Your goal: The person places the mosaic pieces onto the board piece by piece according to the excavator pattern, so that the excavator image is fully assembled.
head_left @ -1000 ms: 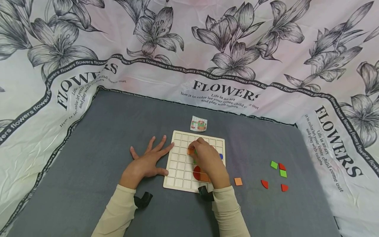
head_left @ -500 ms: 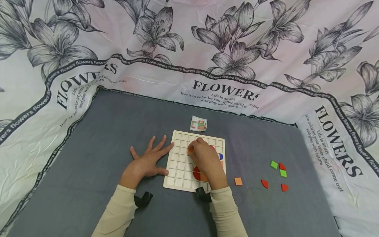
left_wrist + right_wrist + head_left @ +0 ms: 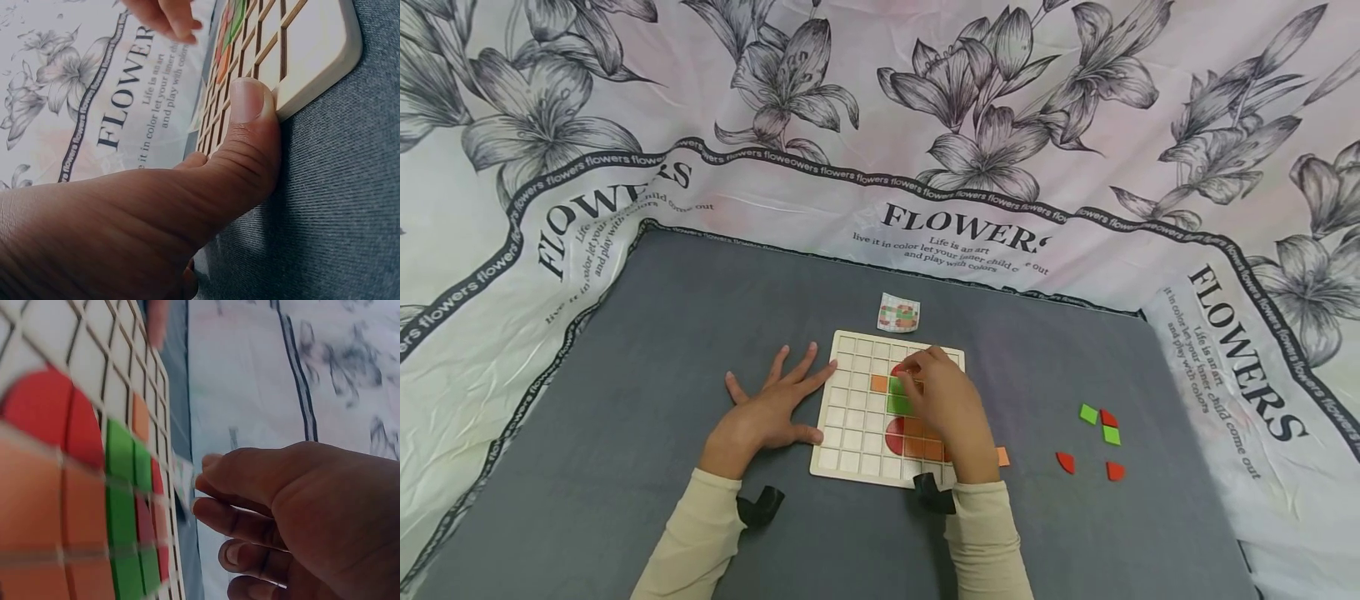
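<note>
Grid board (image 3: 852, 419), pale wood, sits mid-scene on the gray tabletop (image 3: 700, 300). At its left edge lies the left hand (image 3: 766, 412), fingers splayed wide, thumb touching the frame, grasping nothing. And over the board's far right part hovers the right hand (image 3: 946, 400), fingers loosely bent, thumb and forefinger just apart, nothing between them! One orange square (image 3: 878, 383) sits in a cell just left of green pieces (image 3: 898, 403); red pieces (image 3: 894, 437) lie nearer. Beyond the far edge, a pattern card (image 3: 898, 314); off right, loose green squares (image 3: 1088, 413) and red quarter-circles (image 3: 1065, 462).
</note>
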`<state>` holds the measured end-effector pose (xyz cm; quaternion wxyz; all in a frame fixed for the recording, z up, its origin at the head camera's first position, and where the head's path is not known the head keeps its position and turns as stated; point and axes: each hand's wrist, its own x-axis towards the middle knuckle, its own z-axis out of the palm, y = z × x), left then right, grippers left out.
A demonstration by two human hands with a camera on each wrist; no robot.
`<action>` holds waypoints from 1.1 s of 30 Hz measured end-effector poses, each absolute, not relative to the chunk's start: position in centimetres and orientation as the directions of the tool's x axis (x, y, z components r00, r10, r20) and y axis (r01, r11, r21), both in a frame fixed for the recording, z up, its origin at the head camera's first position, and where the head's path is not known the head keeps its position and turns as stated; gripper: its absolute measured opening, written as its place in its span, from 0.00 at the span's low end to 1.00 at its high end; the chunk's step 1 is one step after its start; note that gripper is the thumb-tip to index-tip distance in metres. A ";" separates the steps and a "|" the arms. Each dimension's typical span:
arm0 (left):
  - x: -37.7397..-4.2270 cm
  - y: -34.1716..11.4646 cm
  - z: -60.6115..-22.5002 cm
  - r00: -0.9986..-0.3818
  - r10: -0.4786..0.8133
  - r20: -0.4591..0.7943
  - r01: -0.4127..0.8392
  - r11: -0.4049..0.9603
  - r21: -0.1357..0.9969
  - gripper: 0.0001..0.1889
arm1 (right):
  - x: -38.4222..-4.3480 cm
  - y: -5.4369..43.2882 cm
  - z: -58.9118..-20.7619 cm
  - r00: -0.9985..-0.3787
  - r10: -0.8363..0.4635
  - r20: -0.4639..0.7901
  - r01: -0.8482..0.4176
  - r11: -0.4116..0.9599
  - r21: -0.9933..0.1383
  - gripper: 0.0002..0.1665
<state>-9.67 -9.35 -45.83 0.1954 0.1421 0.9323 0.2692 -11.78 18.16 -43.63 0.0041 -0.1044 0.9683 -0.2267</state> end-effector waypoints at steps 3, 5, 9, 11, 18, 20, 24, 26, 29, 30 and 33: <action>-9.7 -9.3 -45.8 -0.884 0.372 -0.282 0.164 0.814 0.557 0.56 | -11.8 20.1 -43.5 -0.991 -0.125 0.043 -0.131 0.883 -0.451 0.12; -9.7 -9.3 -45.8 -0.885 0.370 -0.282 0.162 0.814 0.558 0.56 | -11.7 21.5 -43.5 -0.996 -0.076 0.054 -0.092 0.886 -0.454 0.13; -9.6 -9.3 -45.7 -0.883 0.373 -0.284 0.162 0.811 0.563 0.56 | -11.3 24.7 -43.3 -0.997 0.025 0.079 -0.014 0.890 -0.456 0.14; -9.6 -9.3 -45.7 -0.883 0.373 -0.285 0.161 0.811 0.563 0.56 | -10.9 26.4 -43.2 -0.993 0.085 0.087 0.036 0.889 -0.456 0.15; -9.7 -9.4 -45.8 -0.885 0.372 -0.280 0.165 0.813 0.559 0.57 | -9.4 31.7 -42.9 -0.960 0.263 0.100 0.191 0.869 -0.457 0.18; -9.7 -9.4 -45.7 -0.886 0.370 -0.281 0.163 0.815 0.557 0.56 | -9.0 33.1 -42.9 -0.947 0.308 0.087 0.236 0.855 -0.461 0.20; -9.6 -9.4 -45.7 -0.886 0.367 -0.282 0.162 0.816 0.555 0.56 | -8.1 35.7 -43.2 -0.918 0.395 0.032 0.333 0.814 -0.477 0.24; -9.7 -9.4 -45.7 -0.885 0.370 -0.282 0.162 0.814 0.558 0.56 | -7.8 37.0 -43.4 -0.904 0.428 -0.007 0.379 0.792 -0.479 0.27; -9.6 -9.3 -45.8 -0.884 0.377 -0.278 0.165 0.807 0.568 0.56 | -7.2 38.6 -43.6 -0.879 0.471 -0.072 0.447 0.762 -0.469 0.29; -9.7 -9.3 -45.8 -0.884 0.376 -0.278 0.163 0.805 0.571 0.56 | -7.1 39.1 -43.6 -0.870 0.486 -0.084 0.466 0.754 -0.462 0.29; -9.7 -9.2 -45.9 -0.885 0.378 -0.272 0.167 0.803 0.572 0.56 | -6.5 40.2 -43.8 -0.841 0.532 -0.104 0.517 0.729 -0.448 0.29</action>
